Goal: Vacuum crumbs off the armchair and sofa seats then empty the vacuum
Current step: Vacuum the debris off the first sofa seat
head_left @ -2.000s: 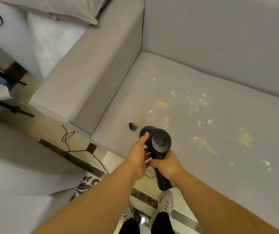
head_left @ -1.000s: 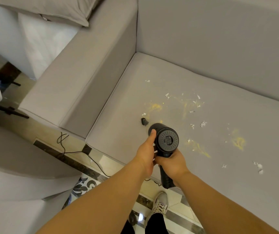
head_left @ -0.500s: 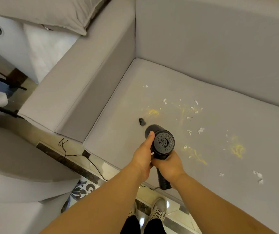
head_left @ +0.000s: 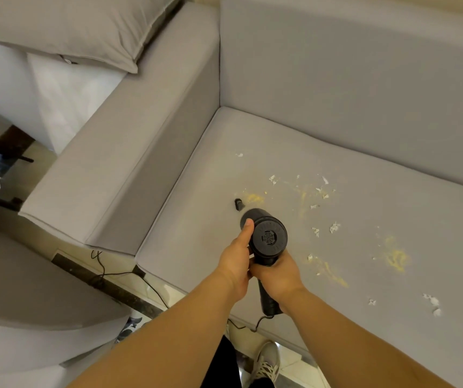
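Observation:
A black handheld vacuum [head_left: 269, 237] hangs over the grey sofa seat [head_left: 202, 208], its round rear grille facing me. My right hand [head_left: 276, 273] grips its handle from below. My left hand [head_left: 236, 259] holds the body's left side, thumb lying along it. The nozzle tip [head_left: 238, 204] sits on the cushion beside a yellow crumb patch [head_left: 254, 198]. White flakes [head_left: 334, 227] and more yellow crumbs [head_left: 395, 257] are scattered to the right.
The sofa armrest [head_left: 129, 152] rises at the left with a grey pillow [head_left: 65, 26] on it. A grey armchair [head_left: 28, 289] stands at lower left. A black cable [head_left: 118, 274] trails over the tiled floor. My shoe [head_left: 266, 362] is below.
The vacuum and both hands have drifted a little forward along the seat, the nozzle ending beside the yellow patch. Both grips look unchanged.

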A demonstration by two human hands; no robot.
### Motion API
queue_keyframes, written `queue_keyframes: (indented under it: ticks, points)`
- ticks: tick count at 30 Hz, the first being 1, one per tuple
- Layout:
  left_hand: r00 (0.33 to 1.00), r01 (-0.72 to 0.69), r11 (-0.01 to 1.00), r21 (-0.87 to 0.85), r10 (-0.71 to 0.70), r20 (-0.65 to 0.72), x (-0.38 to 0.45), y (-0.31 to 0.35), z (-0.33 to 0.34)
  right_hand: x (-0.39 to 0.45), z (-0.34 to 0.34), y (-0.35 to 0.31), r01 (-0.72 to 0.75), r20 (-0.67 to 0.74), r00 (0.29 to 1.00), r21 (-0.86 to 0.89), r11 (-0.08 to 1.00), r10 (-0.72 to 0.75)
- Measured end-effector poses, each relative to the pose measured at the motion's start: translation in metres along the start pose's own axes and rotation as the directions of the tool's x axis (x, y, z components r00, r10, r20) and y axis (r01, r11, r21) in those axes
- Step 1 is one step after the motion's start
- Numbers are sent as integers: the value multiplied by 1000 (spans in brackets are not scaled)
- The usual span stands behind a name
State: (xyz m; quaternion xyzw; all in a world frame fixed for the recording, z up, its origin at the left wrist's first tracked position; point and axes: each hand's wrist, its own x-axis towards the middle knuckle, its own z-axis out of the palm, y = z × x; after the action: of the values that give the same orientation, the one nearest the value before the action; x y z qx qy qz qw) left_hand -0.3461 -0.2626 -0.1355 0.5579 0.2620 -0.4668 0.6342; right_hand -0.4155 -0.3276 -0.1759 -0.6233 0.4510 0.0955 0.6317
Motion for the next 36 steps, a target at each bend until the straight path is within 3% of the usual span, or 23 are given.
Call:
queue_keyframes:
  ticks: [12, 26, 36]
  points:
    - [999, 32, 999, 28, -32, 21, 31, 52, -32, 27, 40, -38, -26, -27, 999, -44, 999, 25]
    - [984, 60, 985, 161, -85, 156, 45, 75, -6, 36, 26, -54, -36, -236, 971, -52, 998, 23]
    - [999, -25, 990, 138, 18, 49, 61, 102, -15, 66, 36, -83, -6, -86, 996, -107, 994, -3]
